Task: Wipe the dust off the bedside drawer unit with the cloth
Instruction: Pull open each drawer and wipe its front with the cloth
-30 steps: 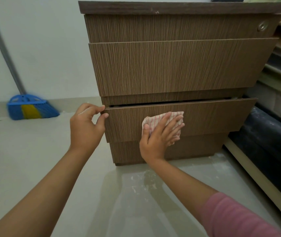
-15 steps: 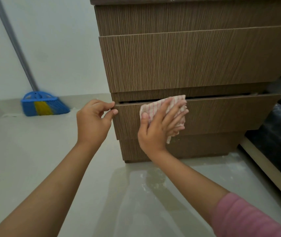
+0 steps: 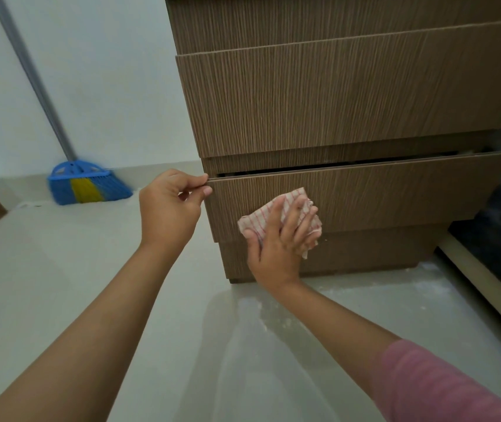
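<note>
The brown wood-grain drawer unit [image 3: 334, 95] fills the upper right. Its bottom drawer [image 3: 395, 196] stands slightly pulled out, with a dark gap above it. My left hand [image 3: 168, 208] pinches the top left corner of that drawer front. My right hand [image 3: 282, 239] presses a white cloth with red checks [image 3: 276, 208] flat against the left part of the drawer front, fingers spread over it. Part of the cloth hangs below my fingers.
A blue and yellow broom [image 3: 86, 185] leans on the white wall at the left. The pale floor [image 3: 60, 284] is glossy, with dusty smears in front of the unit. A dark bed base with a light frame [image 3: 492, 269] lies at the right.
My right hand slid the cloth up to the drawer's top edge and then down again toward its lower edge. My left hand kept its grip on the drawer corner. The view came closer.
</note>
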`<state>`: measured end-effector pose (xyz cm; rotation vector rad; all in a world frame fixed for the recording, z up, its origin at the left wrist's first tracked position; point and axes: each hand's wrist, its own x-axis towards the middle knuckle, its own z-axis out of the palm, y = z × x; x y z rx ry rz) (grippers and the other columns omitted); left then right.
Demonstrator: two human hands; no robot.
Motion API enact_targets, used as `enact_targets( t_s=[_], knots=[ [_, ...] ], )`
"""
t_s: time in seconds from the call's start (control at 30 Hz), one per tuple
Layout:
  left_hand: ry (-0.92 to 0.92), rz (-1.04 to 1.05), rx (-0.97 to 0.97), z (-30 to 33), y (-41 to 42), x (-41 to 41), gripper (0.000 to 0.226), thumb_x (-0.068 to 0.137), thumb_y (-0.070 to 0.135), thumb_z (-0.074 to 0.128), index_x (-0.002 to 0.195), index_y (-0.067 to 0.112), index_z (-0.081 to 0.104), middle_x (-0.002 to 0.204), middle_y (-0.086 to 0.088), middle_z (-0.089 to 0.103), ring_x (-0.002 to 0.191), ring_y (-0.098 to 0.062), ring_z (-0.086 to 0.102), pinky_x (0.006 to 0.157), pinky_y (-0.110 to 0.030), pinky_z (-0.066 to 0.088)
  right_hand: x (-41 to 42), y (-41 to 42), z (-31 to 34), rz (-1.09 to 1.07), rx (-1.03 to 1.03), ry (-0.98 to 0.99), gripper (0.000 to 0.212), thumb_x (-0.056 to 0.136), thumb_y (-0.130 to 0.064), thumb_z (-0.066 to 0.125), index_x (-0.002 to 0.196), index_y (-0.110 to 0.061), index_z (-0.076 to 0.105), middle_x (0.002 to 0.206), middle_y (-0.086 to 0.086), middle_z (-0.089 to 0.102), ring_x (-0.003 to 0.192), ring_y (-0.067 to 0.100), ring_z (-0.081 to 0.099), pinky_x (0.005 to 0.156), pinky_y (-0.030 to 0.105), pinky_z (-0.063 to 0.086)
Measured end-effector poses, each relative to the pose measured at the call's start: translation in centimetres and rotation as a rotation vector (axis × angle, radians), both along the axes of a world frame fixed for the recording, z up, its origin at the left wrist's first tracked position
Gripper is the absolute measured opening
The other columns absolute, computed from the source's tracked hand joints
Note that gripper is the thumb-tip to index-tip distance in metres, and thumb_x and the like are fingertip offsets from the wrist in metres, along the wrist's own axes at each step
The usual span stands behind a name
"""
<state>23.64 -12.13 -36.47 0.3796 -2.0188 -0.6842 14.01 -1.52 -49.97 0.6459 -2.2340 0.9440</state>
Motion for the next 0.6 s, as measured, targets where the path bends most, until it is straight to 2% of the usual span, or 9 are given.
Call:
enact_targets(
  t_s=[0.07, 0.17, 0.3, 0.5, 0.6],
  knots=[
    [-0.009, -0.003, 0.007, 0.0, 0.0, 0.0, 0.017, 0.077, 0.008, 0.072, 0.093, 0.009, 0.072, 0.082, 0.0, 0.065, 0.076, -0.014, 0.06, 0.069, -0.013, 0.047, -1.1, 1.9, 0.3, 0.005, -0.009, -0.024, 0.075, 0.093, -0.054, 0.024, 0.147, -0.022, -0.016, 0.154, 0.008, -0.02, 0.139, 0.031, -0.029, 0.107, 0.061, -0.015],
    [-0.017, -0.013, 0.027, 0.2, -0.1, 0.0, 0.016, 0.077, 0.007, 0.072, 0.093, 0.008, 0.072, 0.082, -0.001, 0.064, 0.074, -0.003, 0.057, 0.068, -0.008, 0.044, -2.0, 3.6, 2.2, 0.026, -0.055, -0.058, 0.072, 0.093, -0.055, 0.02, 0.147, -0.017, -0.009, 0.153, 0.014, -0.014, 0.14, 0.037, -0.021, 0.104, 0.066, -0.011],
    [-0.019, -0.02, 0.045, 0.2, -0.2, 0.0, 0.015, 0.078, 0.005, 0.071, 0.092, 0.009, 0.072, 0.081, 0.0, 0.064, 0.071, 0.011, 0.055, 0.069, -0.003, 0.041, -1.3, 2.2, 4.8, 0.021, -0.128, -0.054, 0.074, 0.093, -0.051, 0.027, 0.147, -0.009, -0.004, 0.153, 0.019, -0.011, 0.139, 0.042, -0.017, 0.103, 0.067, -0.011],
    [-0.018, -0.022, 0.072, 0.3, -0.5, -0.2, 0.015, 0.076, 0.004, 0.071, 0.091, 0.009, 0.073, 0.084, -0.004, 0.067, 0.076, -0.002, 0.06, 0.071, -0.004, 0.041, 2.5, -4.0, 4.9, 0.038, -0.163, -0.057, 0.075, 0.092, -0.051, 0.03, 0.147, -0.019, -0.01, 0.153, 0.012, -0.016, 0.138, 0.032, -0.03, 0.104, 0.064, -0.014],
    [-0.017, -0.03, 0.079, 0.2, -0.5, -0.2, 0.015, 0.077, 0.003, 0.071, 0.091, 0.009, 0.072, 0.085, -0.003, 0.067, 0.079, -0.004, 0.061, 0.072, -0.006, 0.044, 3.9, -6.3, 3.2, -0.01, -0.128, -0.038, 0.076, 0.093, -0.054, 0.025, 0.148, -0.018, -0.013, 0.154, 0.012, -0.024, 0.14, 0.036, -0.024, 0.105, 0.065, -0.009]
  ],
)
